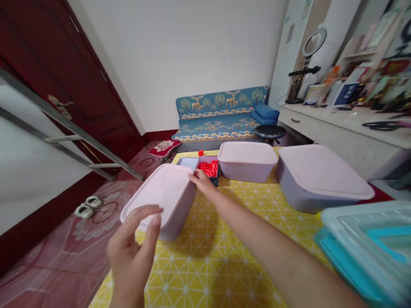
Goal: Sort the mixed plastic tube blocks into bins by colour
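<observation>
A lidded box (165, 184), pale pink on top with greyish sides, stands at the left of the yellow patterned table (205, 265). My right hand (201, 180) reaches across, its fingers closed on the far right corner of this box's lid. Nearer to me, my left hand (136, 244) is raised before the box's near end, thumb and fingers apart, with nothing between them. Just behind my right hand, red pieces (209, 168) fill one compartment of a tray (189, 162). A single red piece (201, 152) lies behind the tray.
Two more lidded boxes, one mid-table (247, 160) and one larger (321, 175), stand to the right. Clear and turquoise containers (369, 244) occupy the near right. Beyond are a blue sofa (218, 113), a black stool (269, 131) and a white desk (340, 124); a metal ladder (67, 124) leans at left.
</observation>
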The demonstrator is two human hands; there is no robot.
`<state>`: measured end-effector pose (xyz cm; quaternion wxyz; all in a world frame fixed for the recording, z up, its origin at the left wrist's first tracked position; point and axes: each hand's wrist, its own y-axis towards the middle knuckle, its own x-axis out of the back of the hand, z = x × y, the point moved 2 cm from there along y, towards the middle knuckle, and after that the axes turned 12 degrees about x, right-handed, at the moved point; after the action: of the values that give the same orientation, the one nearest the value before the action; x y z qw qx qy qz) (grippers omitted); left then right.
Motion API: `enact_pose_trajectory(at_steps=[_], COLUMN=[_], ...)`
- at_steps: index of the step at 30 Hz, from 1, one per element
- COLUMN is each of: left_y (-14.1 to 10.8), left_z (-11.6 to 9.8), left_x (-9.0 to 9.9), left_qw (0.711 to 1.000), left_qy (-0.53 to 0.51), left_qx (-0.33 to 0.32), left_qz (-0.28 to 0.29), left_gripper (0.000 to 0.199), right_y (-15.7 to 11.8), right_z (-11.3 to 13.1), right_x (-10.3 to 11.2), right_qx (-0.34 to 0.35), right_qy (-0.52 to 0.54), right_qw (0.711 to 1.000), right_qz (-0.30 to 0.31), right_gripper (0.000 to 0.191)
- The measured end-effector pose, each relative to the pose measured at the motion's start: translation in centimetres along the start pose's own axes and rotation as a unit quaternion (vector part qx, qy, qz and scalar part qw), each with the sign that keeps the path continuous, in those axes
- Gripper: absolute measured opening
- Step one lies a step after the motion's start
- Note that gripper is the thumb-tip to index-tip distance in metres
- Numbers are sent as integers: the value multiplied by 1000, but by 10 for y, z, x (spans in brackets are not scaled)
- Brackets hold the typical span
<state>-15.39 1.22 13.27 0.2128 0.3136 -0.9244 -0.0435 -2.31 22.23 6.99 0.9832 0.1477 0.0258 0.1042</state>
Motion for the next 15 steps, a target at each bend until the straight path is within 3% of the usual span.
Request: enact_pose_trajectory(at_steps=[3, 5, 8, 11, 15], left_y=[46, 78, 105, 98, 57], left_z=[17, 37, 52, 41, 27], left_x=[11, 17, 24, 35, 56], left_qw=[971, 943, 937, 913, 883], left_qy=[211, 315, 342, 401, 460], left_qx=[-57, 6, 73, 72, 60], left_qz=[-98, -111, -17, 20, 75], left_gripper=[50, 62, 62, 59, 60], right_y=[4, 5, 6, -3, -48], right_z=[-1, -1, 0, 5, 18], right_x=[-3, -3, -2, -2, -3], right_qx=[-19, -36, -58, -58, -35], right_qy=[25, 25, 2, -31, -74], right_qw=[999, 997, 996, 995, 990], right_qz=[41, 61, 70, 81, 114], right_gripper=[37, 38, 42, 39, 42])
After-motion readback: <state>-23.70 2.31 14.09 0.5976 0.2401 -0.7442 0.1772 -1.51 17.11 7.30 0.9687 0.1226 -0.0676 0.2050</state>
